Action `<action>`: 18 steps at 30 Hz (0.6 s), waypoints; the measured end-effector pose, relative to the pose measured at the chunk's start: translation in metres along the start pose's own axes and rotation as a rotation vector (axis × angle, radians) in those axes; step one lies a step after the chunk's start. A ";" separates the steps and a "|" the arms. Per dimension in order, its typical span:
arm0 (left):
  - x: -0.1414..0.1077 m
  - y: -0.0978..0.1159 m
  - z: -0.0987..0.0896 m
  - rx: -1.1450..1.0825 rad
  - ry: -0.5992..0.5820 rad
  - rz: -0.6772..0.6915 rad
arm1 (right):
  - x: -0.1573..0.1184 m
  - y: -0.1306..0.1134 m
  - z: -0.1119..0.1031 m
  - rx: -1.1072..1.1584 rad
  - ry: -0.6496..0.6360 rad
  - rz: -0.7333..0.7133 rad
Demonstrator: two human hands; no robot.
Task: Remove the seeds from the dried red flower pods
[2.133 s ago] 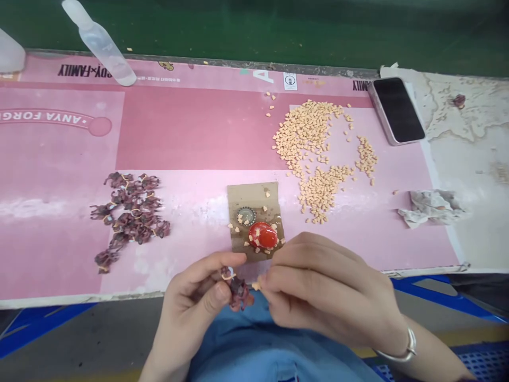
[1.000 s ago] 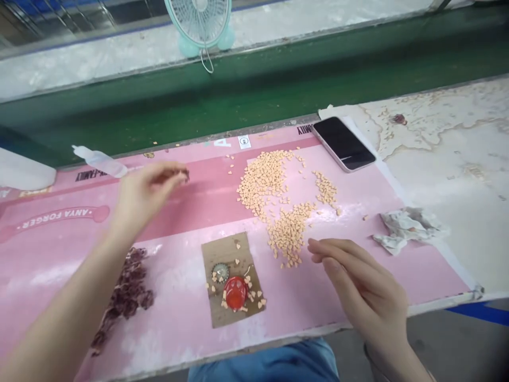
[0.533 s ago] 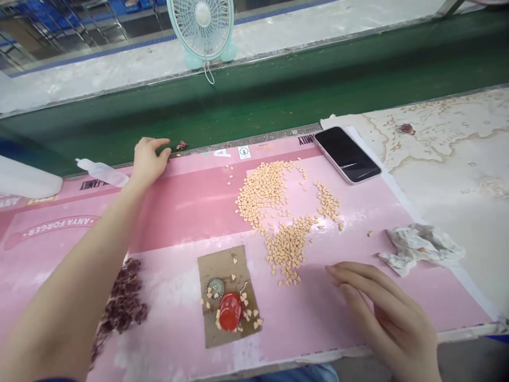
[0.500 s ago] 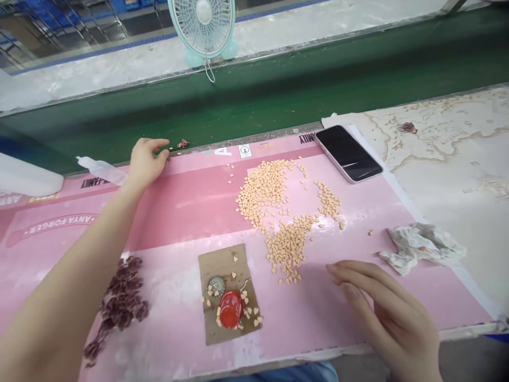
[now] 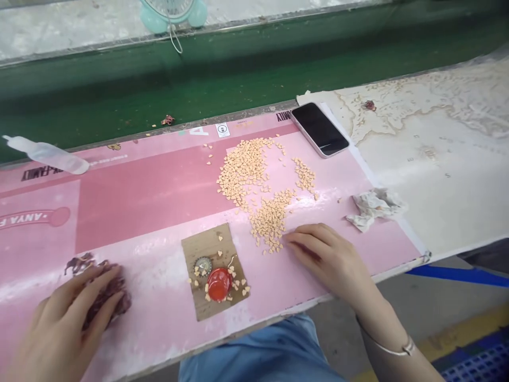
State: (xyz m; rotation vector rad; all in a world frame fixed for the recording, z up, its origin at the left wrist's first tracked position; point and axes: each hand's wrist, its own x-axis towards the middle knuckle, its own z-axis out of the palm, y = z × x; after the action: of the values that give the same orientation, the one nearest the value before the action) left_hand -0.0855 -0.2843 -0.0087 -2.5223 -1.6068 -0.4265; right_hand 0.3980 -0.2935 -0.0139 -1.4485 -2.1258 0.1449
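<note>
My left hand (image 5: 69,313) reaches over a clump of dark red dried flowers (image 5: 109,297), its fingers apart around them and touching. Part of the clump is hidden under the hand. My right hand (image 5: 326,257) is at the near right edge of a spread of small beige heart-shaped pieces (image 5: 268,215), fingertips pinched together; whatever is between them is too small to make out. Between my hands lies a piece of brown cardboard (image 5: 194,302). On it are a red cap-like cup (image 5: 219,285), a crimped metal bottle cap (image 5: 203,266) and several loose heart pieces.
A phone (image 5: 321,129) lies beyond the heart pieces, with crumpled tissue (image 5: 376,206) on the right. A translucent squeeze bottle (image 5: 50,155) lies at the back left. Behind the pink printed sheet (image 5: 135,201) runs a green belt (image 5: 238,74), with the fan's base (image 5: 173,18) beyond.
My left hand came back from the sheet's far edge to the dried flowers. My right hand moved left and away from me to the heart pieces. The view shifted.
</note>
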 end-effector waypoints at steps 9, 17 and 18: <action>0.005 0.037 0.012 0.016 0.147 -0.072 | 0.018 0.001 0.006 -0.144 -0.072 -0.174; 0.031 0.069 -0.003 -0.001 0.347 -0.248 | 0.039 -0.001 0.000 -0.254 -0.203 -0.260; 0.029 0.073 -0.004 -0.006 0.368 -0.309 | 0.041 -0.002 -0.002 -0.220 -0.201 -0.247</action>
State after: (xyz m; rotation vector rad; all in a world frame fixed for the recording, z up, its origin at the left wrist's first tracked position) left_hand -0.0090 -0.2908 0.0071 -2.0403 -1.8349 -0.8696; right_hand 0.3870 -0.2588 0.0043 -1.3206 -2.5323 -0.0402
